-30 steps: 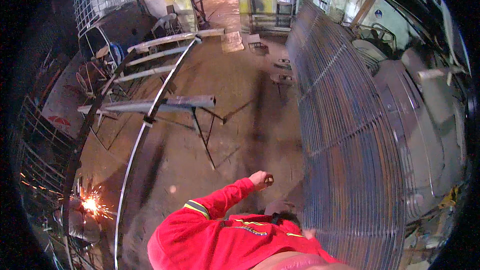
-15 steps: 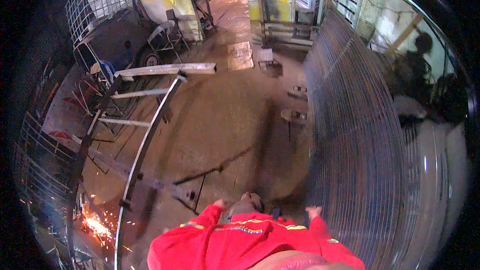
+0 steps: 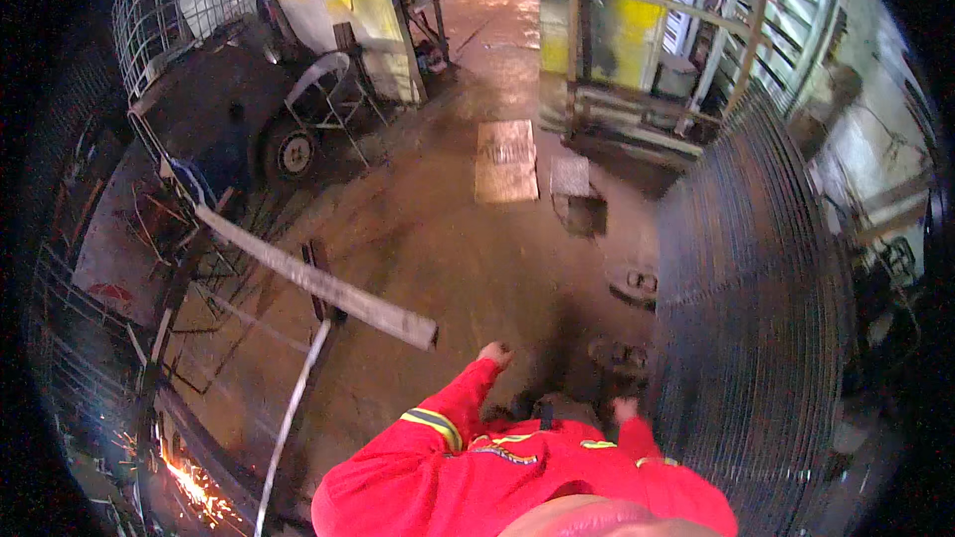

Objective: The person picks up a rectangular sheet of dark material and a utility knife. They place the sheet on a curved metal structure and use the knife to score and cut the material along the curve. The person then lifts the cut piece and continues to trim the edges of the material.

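Observation:
My left hand is stretched forward over the brown floor, at the end of a red sleeve with a reflective band. It touches nothing that I can see. My right hand hangs lower, beside the left side of a large stack of dark ribbed metal sheets or bars. Whether it touches the stack I cannot tell. Both hands are small and blurred, so their fingers cannot be made out. Left of my left hand, a long pale metal beam lies across a frame with a thin light bar.
Sparks fly at the lower left. A flat cardboard piece and a small stool are ahead on the floor. A metal chair stands by a wheel. A wooden frame leans at the back right.
The cardboard, stool and doorway appear nearer, and the beam looks closer and more slanted. My left hand has swung forward; my right hand stays low beside the stack.

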A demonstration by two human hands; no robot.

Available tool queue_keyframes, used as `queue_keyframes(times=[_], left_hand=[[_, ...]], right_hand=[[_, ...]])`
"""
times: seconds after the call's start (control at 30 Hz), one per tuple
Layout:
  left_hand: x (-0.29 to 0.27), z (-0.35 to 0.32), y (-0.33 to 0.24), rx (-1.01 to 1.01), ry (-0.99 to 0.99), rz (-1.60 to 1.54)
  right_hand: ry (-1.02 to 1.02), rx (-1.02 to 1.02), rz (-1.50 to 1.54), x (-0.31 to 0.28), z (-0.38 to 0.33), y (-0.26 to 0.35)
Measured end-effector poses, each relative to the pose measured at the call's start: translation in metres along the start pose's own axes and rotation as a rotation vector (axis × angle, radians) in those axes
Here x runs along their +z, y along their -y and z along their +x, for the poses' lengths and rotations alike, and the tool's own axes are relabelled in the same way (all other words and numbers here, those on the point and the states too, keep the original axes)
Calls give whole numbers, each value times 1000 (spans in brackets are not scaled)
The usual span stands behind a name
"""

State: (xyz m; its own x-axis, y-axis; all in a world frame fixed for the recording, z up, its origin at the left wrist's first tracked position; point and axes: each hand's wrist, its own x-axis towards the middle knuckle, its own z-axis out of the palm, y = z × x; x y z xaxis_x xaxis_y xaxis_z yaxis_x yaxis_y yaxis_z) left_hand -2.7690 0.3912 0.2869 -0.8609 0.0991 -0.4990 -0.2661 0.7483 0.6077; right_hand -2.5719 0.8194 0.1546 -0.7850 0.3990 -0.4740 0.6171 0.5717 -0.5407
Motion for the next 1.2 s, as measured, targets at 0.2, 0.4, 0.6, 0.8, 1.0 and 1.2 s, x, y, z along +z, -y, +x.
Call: queue_keyframes(times=[0.2, 0.4, 0.6, 0.8, 1.0, 1.2], left_hand=[[-193, 273, -182, 455, -132, -89], [-313, 472, -129, 90, 79, 259], [-453, 521, 74, -634, 83, 41], [-572, 677, 94, -963, 169, -55], [-734, 1080, -69, -314, 15, -22], [-966, 1363, -225, 196, -430, 51]], right_hand=[[404, -138, -470, 40, 96, 193], [344, 9, -419, 20, 371, 376], [-13, -357, 360, -54, 735, 769], [71, -385, 330, -21, 959, 1065], [-11, -462, -104, 62, 1089, 1072], [538, -187, -613, 89, 1114, 1195]])
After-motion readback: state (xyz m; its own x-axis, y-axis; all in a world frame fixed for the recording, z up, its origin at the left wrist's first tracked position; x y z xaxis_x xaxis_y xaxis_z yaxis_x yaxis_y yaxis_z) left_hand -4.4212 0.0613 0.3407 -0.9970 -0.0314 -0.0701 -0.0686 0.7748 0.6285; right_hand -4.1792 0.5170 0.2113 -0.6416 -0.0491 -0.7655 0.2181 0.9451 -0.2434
